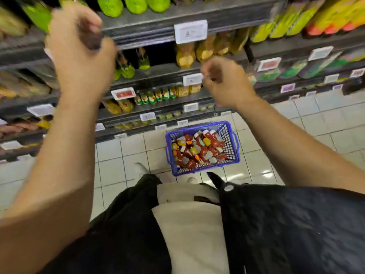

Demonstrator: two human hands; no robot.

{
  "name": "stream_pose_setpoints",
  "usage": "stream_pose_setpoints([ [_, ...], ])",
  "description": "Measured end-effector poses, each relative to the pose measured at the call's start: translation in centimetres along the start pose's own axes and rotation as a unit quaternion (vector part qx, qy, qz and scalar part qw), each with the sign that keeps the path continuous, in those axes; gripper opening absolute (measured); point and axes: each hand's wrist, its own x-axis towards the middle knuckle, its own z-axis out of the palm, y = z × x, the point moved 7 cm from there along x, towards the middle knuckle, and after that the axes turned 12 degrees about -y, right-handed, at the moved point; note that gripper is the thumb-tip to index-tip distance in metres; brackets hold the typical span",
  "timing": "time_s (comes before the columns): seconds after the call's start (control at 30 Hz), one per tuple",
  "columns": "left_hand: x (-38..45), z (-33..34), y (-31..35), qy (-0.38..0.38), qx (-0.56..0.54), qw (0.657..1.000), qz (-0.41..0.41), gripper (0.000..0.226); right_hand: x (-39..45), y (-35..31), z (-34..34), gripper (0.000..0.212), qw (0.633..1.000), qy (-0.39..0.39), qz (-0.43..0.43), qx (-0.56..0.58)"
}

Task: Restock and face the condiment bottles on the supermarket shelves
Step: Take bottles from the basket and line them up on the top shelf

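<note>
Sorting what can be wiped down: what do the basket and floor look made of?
Basket: blue plastic by the look, moulded as an open lattice with loop handles. Floor: pale glazed tile, probably ceramic; grout lines and glossy light reflections show.

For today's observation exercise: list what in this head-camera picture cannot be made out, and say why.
- Left hand: motion blur; unclear if it holds anything.
- Right hand: blurred, fingers curled; contents unclear.
- Price tags: print too small and blurred.
- Bottles in the blue basket: labels too small; lower ones buried.
- Top shelf packs: cut off by the frame's upper edge.
</note>
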Motion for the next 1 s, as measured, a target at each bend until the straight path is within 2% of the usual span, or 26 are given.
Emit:
stream_pose_setpoints([
  [0.07,-2.4,4.4,-0.3,-0.122,-0.025,0.991,-0.053,0.029,-1.5,5.4,2.3,0.007,0.994,-0.063,0.085,0.034],
  [0.17,-7.4,11.2,-2.8,-0.289,-0.036,0.943,-0.16,0.024,-5.2,12.2,5.3,0.012,0.972,-0.116,0.19,0.07],
  [0.27,-11.6,15.5,-6.9,-0.393,-0.037,0.878,-0.269,0.016,-9.0,17.4,8.2,0.004,0.943,-0.152,0.282,0.092],
  [0.33,-14.8,17.9,-9.7,-0.465,0.0,0.82,-0.335,0.016,-11.4,20.2,10.2,0.01,0.917,-0.18,0.342,0.097],
  [0.4,-18.0,20.2,-12.1,-0.505,0.007,0.771,-0.387,0.02,-13.5,22.4,12.1,0.019,0.9,-0.18,0.383,0.106],
  [0.47,-20.9,22.4,-13.7,-0.511,-0.011,0.739,-0.44,0.022,-15.0,24.6,14.4,0.022,0.884,-0.18,0.413,0.127],
  [0.57,-24.7,25.2,-15.5,-0.507,-0.058,0.69,-0.513,0.007,-16.1,27.3,17.7,0.021,0.859,-0.189,0.453,0.146],
  [0.63,-26.8,26.7,-16.8,-0.498,-0.081,0.668,-0.547,0.009,-16.0,28.4,19.8,0.024,0.844,-0.191,0.472,0.165],
  [0.73,-29.4,28.3,-18.7,-0.445,-0.082,0.669,-0.589,0.019,-14.9,29.6,22.7,0.025,0.839,-0.206,0.474,0.168],
  [0.87,-33.9,31.3,-20.6,-0.418,-0.059,0.664,-0.617,0.012,-13.2,32.1,27.2,0.032,0.845,-0.271,0.438,0.144],
  [0.9,-35.1,32.2,-21.3,-0.419,-0.051,0.661,-0.62,0.017,-12.6,33.1,28.3,0.033,0.846,-0.287,0.431,0.129],
  [1.0,-38.8,36.2,-23.3,-0.451,-0.038,0.651,-0.609,0.055,-10.7,37.6,31.3,0.036,0.845,-0.336,0.405,0.091],
])
